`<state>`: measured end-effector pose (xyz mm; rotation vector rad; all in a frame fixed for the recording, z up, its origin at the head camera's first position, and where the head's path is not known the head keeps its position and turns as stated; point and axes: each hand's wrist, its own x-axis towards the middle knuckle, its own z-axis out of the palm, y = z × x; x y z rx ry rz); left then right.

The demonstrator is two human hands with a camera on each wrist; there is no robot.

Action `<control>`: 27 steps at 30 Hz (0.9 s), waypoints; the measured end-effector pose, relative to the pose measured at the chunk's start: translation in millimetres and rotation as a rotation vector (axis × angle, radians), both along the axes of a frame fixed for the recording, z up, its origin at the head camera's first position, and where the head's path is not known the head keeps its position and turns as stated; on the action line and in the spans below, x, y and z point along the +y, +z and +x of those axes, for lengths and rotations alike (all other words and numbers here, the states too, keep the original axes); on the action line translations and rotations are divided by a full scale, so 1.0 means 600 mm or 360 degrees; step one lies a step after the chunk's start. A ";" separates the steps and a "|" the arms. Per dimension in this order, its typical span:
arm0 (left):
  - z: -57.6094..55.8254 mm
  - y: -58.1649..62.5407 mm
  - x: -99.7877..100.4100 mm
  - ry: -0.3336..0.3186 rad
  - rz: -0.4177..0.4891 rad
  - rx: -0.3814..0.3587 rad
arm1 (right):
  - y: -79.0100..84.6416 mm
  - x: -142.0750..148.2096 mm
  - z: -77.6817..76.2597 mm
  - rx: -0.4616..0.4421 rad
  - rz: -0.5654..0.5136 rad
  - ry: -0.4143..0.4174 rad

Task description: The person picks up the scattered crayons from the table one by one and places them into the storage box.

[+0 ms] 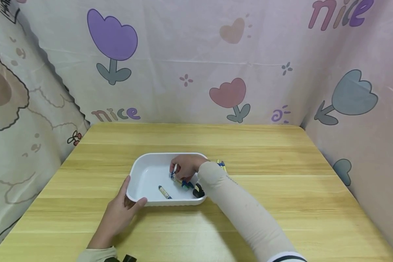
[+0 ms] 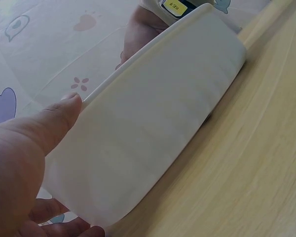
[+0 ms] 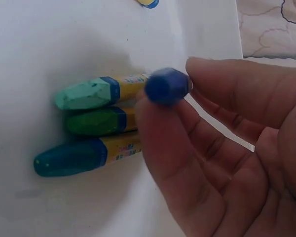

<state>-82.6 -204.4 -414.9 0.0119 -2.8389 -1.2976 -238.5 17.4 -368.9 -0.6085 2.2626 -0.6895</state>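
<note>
A white plastic tray [image 1: 150, 174] stands on the wooden table. My left hand [image 1: 121, 214] grips its front left corner, thumb over the rim and fingers around the outside. Inside the tray, my right hand [image 1: 188, 166] pinches a blue crayon [image 3: 166, 87] between thumb and forefinger, its end facing the right wrist camera. Just beside those fingers lie a mint crayon [image 3: 86, 94], a green crayon [image 3: 93, 122] and a teal crayon [image 3: 69, 158], side by side in yellow wrappers. Another crayon [image 1: 165, 192] rests alone near the tray's front wall.
Beyond my right forearm, several yellow-wrapped crayons [image 1: 221, 165] lie on the table [image 1: 258, 145] to the right of the tray, partly hidden by the sleeve. A printed curtain [image 1: 170, 43] hangs along the table's back and sides.
</note>
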 end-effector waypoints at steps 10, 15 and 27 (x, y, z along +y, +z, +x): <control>-0.001 0.001 0.002 -0.0007 0.0008 -0.0012 | 0.008 0.005 0.004 -0.0098 -0.0089 0.0007; -0.001 0.001 0.001 -0.0006 0.0013 0.0001 | 0.020 0.009 -0.002 -0.0074 -0.0170 -0.0006; 0.000 -0.001 0.000 -0.0010 0.0030 0.0039 | 0.050 0.042 -0.013 -0.0011 -0.0376 -0.0148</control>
